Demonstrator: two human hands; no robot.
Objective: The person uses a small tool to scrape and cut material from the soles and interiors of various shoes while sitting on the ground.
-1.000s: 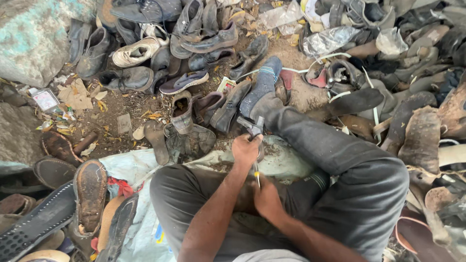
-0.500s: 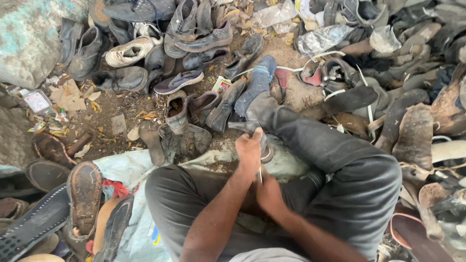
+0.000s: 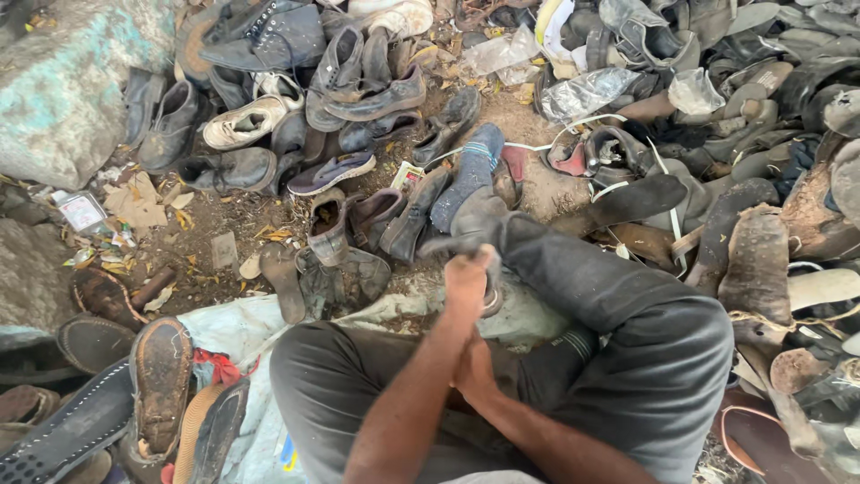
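Observation:
I sit on the ground with my legs folded, in dark grey trousers (image 3: 645, 358). My left hand (image 3: 469, 273) is raised in front of my knee in a closed fist, gripping a curved grey shoe piece (image 3: 492, 300) that shows just below the fingers. My right hand (image 3: 477, 366) sits lower, over my lap, pressed against my left forearm and mostly hidden by it; I cannot see what it holds. A worn dark boot (image 3: 457, 235) lies just beyond the left hand.
Old shoes surround me: a white one (image 3: 242, 123), a blue one (image 3: 470, 175), black boots (image 3: 269, 31). Loose soles are heaped on the right (image 3: 761, 260), and sandals lie at lower left (image 3: 161, 381). A pale sheet (image 3: 237, 327) lies under my legs. A large mottled rock (image 3: 63, 81) stands at the far left.
My left hand has drawn slightly back towards me and stays clenched. The thin tool seen between my hands earlier is no longer visible. The view has tilted a little.

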